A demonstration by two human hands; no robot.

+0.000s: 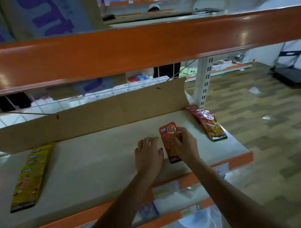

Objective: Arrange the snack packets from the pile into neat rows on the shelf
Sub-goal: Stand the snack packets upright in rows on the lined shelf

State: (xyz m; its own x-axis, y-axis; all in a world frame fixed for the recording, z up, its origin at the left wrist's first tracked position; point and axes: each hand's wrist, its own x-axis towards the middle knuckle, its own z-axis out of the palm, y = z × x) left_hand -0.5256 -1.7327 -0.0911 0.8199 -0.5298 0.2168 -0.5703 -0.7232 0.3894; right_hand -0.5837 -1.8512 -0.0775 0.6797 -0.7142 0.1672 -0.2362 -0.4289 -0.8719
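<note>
Nearest to me, two bare forearms reach in over the orange front lip of the shelf [89, 164]. The left hand [148, 154] rests palm down on the pale board, its fingers loosely bent and holding nothing, its thumb side just beside a red packet [168, 136]. The right hand [185, 145] grips that packet from the right, its fingers curled over the long edge. The two hands sit close together with only the packet between them.

The packet is right of the board's middle, its long axis running front to back. The dark lettered end points towards the person and the end with the round logo points at the cardboard backing [101, 115]. Whether it lies fully flat on the board I cannot tell.

A row of yellow packets [29, 177] lies overlapped along the left side, and a row of red packets [208, 125] lies along the right edge. Both rows also run front to back.
</note>
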